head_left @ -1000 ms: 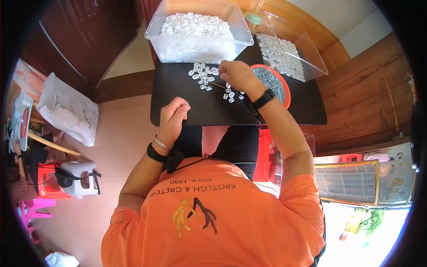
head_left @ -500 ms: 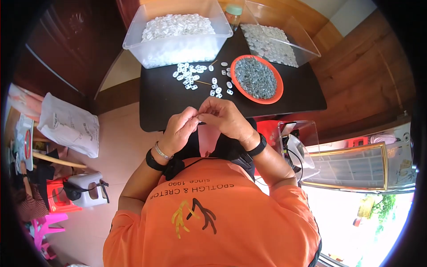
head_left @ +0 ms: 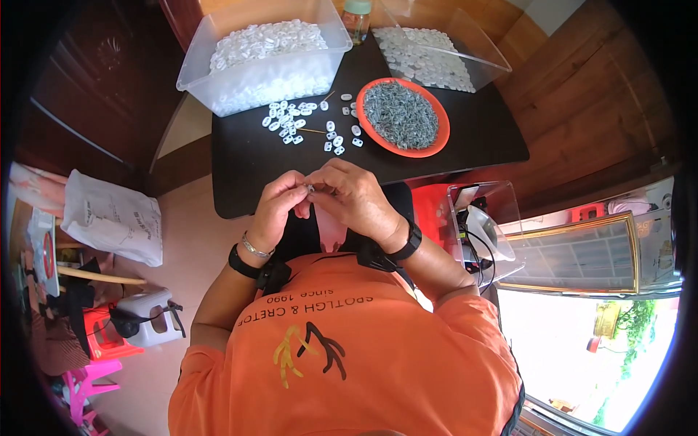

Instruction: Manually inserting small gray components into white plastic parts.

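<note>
My left hand (head_left: 273,212) and my right hand (head_left: 358,199) meet just off the near edge of the dark table (head_left: 476,145). Both are closed, with fingertips pinching a small pale piece (head_left: 310,189) between them; its exact kind is too small to make out. Beyond the hands lie loose white oval plastic pieces (head_left: 283,120) with two dark holes each. To their right, an orange plate (head_left: 441,139) holds a heap of small grey metal parts (head_left: 401,115), perhaps screws or pins. Two thin brownish sticks lie among the white pieces.
A translucent bin (head_left: 273,96) full of white pieces stands at the back left. Behind the plate is a clear box (head_left: 502,67) with flat whitish pieces, beside a green-lidded jar (head_left: 356,22). A white bag (head_left: 109,218) and plastic stools (head_left: 149,316) are on the left floor.
My fingers have shifted, and the small pale piece now shows between the fingertips. The table and its things appear slightly farther left and up in the view.
</note>
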`<state>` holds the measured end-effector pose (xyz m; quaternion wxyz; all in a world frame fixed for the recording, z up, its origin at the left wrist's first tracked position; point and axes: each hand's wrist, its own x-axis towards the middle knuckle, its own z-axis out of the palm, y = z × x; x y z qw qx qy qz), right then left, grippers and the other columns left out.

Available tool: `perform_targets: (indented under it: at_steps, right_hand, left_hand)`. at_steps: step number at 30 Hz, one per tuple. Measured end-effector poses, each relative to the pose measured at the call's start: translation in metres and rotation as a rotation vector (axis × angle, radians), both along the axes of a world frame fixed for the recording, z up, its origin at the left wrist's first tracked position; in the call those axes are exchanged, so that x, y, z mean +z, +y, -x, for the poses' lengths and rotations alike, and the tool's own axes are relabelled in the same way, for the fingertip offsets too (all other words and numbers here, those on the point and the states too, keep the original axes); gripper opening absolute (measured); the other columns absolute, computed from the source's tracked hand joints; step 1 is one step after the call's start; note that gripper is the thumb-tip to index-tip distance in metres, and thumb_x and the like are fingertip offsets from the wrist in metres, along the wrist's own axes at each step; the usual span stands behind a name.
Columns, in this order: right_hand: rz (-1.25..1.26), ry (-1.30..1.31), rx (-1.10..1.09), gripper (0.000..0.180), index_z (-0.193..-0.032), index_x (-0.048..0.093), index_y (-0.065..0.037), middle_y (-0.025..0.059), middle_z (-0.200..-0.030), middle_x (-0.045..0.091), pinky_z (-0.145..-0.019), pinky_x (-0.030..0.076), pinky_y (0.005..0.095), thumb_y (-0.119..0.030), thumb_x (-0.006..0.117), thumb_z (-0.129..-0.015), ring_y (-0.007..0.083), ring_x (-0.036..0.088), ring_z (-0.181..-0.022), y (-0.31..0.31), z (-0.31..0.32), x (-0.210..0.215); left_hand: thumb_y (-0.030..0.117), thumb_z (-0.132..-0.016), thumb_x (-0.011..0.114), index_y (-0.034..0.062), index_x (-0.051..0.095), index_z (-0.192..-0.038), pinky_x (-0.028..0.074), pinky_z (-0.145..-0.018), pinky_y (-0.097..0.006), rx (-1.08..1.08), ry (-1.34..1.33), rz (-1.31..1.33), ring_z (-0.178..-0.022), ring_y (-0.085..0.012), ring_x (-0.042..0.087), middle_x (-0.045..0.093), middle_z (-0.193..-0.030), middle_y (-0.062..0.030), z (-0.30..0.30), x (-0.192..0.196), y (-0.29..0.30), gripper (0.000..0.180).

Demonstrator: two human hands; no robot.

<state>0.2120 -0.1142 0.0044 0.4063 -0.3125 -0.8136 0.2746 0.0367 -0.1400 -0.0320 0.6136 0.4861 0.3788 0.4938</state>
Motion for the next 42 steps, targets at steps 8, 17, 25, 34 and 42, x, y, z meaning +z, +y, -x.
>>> perform_targets:
  at_steps: [8,17,25,34,42]
  right_hand:
    - [-0.205,-0.142,-0.054,0.021,-0.09,0.068,-0.006,0.0086,-0.083,0.062,-0.065,0.051,0.0335,-0.004,0.072,-0.07,0.0261,0.062,-0.075,0.014,-0.019,0.017]
    - [-0.424,-0.742,-0.277,0.014,-0.086,0.069,-0.012,0.0079,-0.083,0.059,-0.072,0.049,0.0401,-0.017,0.068,-0.073,0.0288,0.059,-0.083,0.1,-0.092,0.012]
    - [-0.36,-0.761,-0.324,0.009,-0.082,0.067,-0.013,0.0086,-0.082,0.062,-0.071,0.05,0.0409,-0.019,0.063,-0.076,0.0295,0.061,-0.083,0.131,-0.095,-0.002]
    - [-0.179,-0.73,-0.472,0.018,-0.083,0.064,-0.009,0.0131,-0.079,0.066,-0.069,0.051,0.0435,-0.026,0.058,-0.084,0.0322,0.064,-0.079,0.13,-0.103,0.017]
    - [-0.199,-0.75,-0.501,0.028,-0.083,0.062,-0.007,0.0181,-0.076,0.064,-0.068,0.05,0.0467,-0.033,0.053,-0.088,0.0367,0.063,-0.075,0.132,-0.106,0.013]
  left_hand:
    - [0.018,-0.09,0.052,0.0037,0.057,-0.082,0.039,-0.053,-0.021,0.013,0.07,-0.002,-0.055,-0.0071,0.049,0.053,-0.064,0.0002,0.002,0.004,0.0,0.017]
    - [0.018,-0.087,0.052,0.003,0.057,-0.08,0.036,-0.051,-0.022,0.174,0.044,-0.015,-0.053,-0.0089,0.047,0.05,-0.059,-0.0008,0.019,0.002,0.01,0.017]
    - [0.016,-0.087,0.052,0.0025,0.058,-0.08,0.036,-0.052,-0.022,0.172,-0.039,-0.015,-0.053,-0.0092,0.047,0.05,-0.06,-0.001,0.025,-0.005,0.01,0.017]
    - [0.016,-0.088,0.052,0.0022,0.058,-0.081,0.036,-0.052,-0.022,0.183,-0.028,-0.039,-0.054,-0.0096,0.047,0.05,-0.06,-0.0009,0.025,-0.006,0.008,0.017]
    - [0.015,-0.089,0.051,0.002,0.058,-0.081,0.037,-0.052,-0.022,0.169,-0.037,-0.042,-0.055,-0.0095,0.047,0.051,-0.06,-0.0011,0.025,-0.007,0.008,0.017]
